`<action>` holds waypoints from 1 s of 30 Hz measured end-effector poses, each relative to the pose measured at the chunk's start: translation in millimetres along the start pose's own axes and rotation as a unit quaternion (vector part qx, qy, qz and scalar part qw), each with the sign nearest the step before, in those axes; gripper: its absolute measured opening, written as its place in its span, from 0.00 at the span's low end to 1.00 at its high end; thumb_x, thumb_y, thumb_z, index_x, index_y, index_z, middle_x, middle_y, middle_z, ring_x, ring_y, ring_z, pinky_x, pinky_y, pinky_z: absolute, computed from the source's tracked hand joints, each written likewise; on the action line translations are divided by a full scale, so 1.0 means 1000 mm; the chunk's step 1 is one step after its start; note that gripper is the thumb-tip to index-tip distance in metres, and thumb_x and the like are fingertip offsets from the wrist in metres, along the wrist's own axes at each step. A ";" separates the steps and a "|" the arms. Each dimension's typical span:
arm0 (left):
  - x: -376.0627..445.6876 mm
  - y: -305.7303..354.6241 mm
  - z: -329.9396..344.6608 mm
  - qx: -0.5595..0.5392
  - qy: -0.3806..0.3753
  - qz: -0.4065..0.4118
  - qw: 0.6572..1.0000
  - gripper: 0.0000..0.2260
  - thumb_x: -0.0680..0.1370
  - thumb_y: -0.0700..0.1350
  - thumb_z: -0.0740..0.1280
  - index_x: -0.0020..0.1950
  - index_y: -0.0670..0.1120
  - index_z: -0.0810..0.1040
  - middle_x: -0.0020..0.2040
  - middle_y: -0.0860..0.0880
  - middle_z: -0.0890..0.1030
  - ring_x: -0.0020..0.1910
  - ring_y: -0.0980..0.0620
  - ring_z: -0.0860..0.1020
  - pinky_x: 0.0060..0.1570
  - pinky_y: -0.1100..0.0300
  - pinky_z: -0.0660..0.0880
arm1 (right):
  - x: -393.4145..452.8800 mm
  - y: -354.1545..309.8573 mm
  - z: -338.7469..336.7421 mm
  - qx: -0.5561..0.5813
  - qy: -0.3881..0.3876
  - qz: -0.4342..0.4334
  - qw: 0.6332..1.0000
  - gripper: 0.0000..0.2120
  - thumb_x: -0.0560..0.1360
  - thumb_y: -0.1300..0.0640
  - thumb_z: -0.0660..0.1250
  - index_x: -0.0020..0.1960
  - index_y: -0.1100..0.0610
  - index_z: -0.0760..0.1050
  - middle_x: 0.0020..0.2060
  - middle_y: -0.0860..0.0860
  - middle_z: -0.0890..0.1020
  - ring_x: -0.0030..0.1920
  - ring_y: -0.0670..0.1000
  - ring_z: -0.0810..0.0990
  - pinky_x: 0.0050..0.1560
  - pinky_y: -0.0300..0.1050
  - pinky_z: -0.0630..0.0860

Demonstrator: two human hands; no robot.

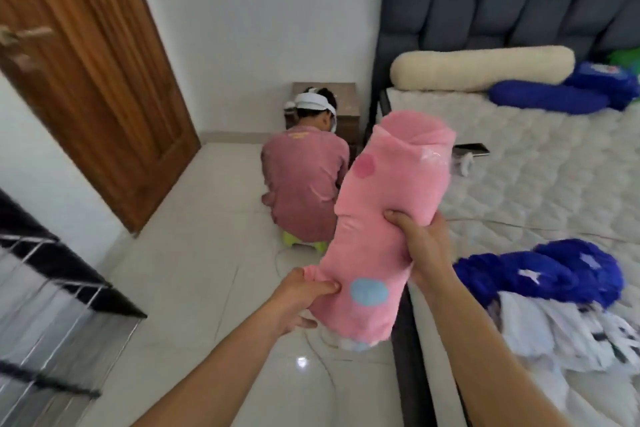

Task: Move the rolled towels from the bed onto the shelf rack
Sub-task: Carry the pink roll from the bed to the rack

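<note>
A pink rolled towel (384, 215) with pink and blue dots hangs in the air over the floor beside the bed (540, 184). My right hand (420, 246) grips its middle from the right. My left hand (299, 298) pinches a loose corner near its lower end. A blue rolled towel (550, 274) with white stars lies on the mattress near its edge, on top of a white patterned cloth (568, 333). The black wire shelf rack (59, 274) stands at the far left, blurred.
A person in a pink top (304, 180) crouches on the tiled floor ahead, by a small wooden nightstand (346, 107). A wooden door (86, 62) is at the left. On the bed lie a cream bolster (481, 68), a blue pillow (547, 97) and a phone (472, 149).
</note>
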State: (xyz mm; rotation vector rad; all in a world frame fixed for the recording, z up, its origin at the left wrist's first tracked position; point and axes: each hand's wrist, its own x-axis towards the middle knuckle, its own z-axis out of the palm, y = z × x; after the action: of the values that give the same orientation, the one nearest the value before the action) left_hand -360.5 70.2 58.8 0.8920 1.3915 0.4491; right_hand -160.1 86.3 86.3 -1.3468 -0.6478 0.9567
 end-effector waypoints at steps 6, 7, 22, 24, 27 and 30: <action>-0.041 -0.041 -0.127 -0.110 0.095 0.035 0.989 0.32 0.71 0.35 0.70 0.71 0.54 0.63 0.53 0.51 0.77 0.44 0.50 0.75 0.47 0.48 0.75 | -0.037 0.030 0.168 -0.071 -0.180 0.040 0.980 0.37 0.54 0.52 0.80 0.60 0.56 0.71 0.54 0.50 0.81 0.52 0.53 0.81 0.53 0.52 0.79; -0.047 -0.046 -0.144 -0.119 0.101 0.035 0.987 0.30 0.69 0.38 0.72 0.68 0.53 0.67 0.54 0.52 0.78 0.45 0.50 0.75 0.47 0.49 0.75 | -0.043 0.034 0.194 -0.080 -0.206 0.039 0.974 0.35 0.56 0.53 0.80 0.60 0.56 0.71 0.54 0.51 0.81 0.52 0.53 0.80 0.51 0.49 0.78; 0.007 -0.053 -0.368 -0.293 0.257 -0.053 0.920 0.12 0.72 0.39 0.71 0.52 0.50 0.76 0.46 0.50 0.80 0.42 0.48 0.77 0.38 0.54 0.76 | -0.072 0.115 0.524 -0.263 -0.517 -0.032 0.814 0.36 0.63 0.49 0.75 0.66 0.56 0.65 0.58 0.54 0.77 0.54 0.57 0.77 0.52 0.51 0.76; 0.022 -0.048 -0.390 -0.309 0.257 -0.068 0.913 0.08 0.73 0.39 0.70 0.47 0.50 0.76 0.45 0.50 0.79 0.41 0.48 0.77 0.39 0.52 0.76 | -0.063 0.124 0.556 -0.286 -0.544 -0.031 0.788 0.36 0.65 0.49 0.75 0.67 0.57 0.64 0.59 0.55 0.76 0.54 0.57 0.76 0.51 0.49 0.74; 0.039 -0.046 -0.426 -0.357 0.268 -0.098 0.889 0.08 0.74 0.38 0.69 0.48 0.50 0.75 0.46 0.49 0.76 0.42 0.48 0.75 0.48 0.48 0.76 | -0.058 0.138 0.602 -0.336 -0.569 -0.031 0.750 0.34 0.67 0.49 0.74 0.66 0.59 0.64 0.58 0.56 0.76 0.49 0.55 0.72 0.46 0.45 0.69; 0.048 -0.055 -0.460 -0.387 0.264 -0.135 0.873 0.08 0.74 0.38 0.69 0.48 0.50 0.75 0.48 0.48 0.75 0.42 0.48 0.75 0.52 0.46 0.74 | -0.064 0.160 0.639 -0.366 -0.593 -0.032 0.716 0.33 0.68 0.48 0.73 0.66 0.61 0.64 0.59 0.58 0.75 0.49 0.56 0.72 0.46 0.45 0.69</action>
State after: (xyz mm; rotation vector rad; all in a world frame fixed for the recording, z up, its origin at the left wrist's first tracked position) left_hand -806.0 197.4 14.4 -0.1049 1.5953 0.9927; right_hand -765.9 348.3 32.5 -1.1825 -2.2377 1.5680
